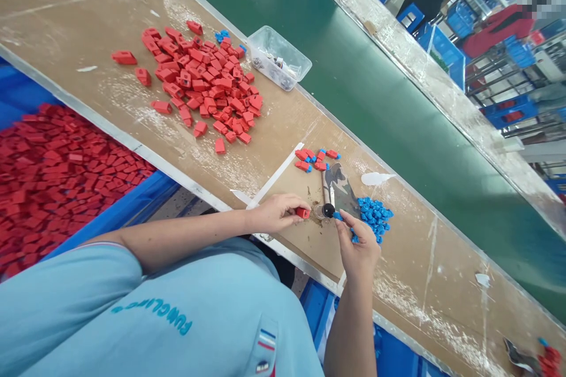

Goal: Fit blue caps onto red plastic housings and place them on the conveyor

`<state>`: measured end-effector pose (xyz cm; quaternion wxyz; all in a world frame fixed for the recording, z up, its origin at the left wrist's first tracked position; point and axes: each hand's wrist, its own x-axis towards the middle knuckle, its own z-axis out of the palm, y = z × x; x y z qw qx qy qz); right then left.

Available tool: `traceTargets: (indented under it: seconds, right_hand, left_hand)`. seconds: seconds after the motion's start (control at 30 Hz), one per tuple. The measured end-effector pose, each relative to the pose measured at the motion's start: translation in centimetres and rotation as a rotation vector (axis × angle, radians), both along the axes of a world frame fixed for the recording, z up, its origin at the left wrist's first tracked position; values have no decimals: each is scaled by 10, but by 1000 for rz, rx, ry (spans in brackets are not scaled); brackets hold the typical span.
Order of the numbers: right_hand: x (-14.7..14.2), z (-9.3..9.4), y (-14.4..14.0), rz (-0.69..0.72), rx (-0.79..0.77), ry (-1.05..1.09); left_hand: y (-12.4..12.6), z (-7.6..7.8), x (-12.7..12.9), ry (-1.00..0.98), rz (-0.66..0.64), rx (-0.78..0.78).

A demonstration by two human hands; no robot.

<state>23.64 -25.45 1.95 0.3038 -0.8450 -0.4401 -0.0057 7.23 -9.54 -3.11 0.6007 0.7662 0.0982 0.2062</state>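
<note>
Red plastic piece pinched at the fingertips of the left hand, pressed down on the brown worktop just beside a small black-capped fixture. Right hand close on the other side, fingers curled narrow around a small blue piece; grip partly hidden. Just beyond the right hand, a heap of blue pieces against a camouflage-patterned pad. Past the fingertips, a few joined red-and-blue pieces. Farther off beyond the left hand, a wide pile of red pieces, then a clear plastic tub at the edge of the green conveyor belt.
</note>
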Motion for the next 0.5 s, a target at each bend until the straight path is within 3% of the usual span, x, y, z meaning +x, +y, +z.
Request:
traceTargets:
  seconds: [0.17, 0.33, 0.5]
  right_hand:
    - [-2, 7, -1, 42, -11, 5]
    - [-23, 18, 0, -59, 48, 258]
    - [-49, 13, 10, -33, 124, 417]
  left_hand:
    - [-1, 1, 1, 2, 6, -42]
    - [-4, -1, 1, 2, -3, -149]
    - [-4, -1, 0, -15, -27, -176]
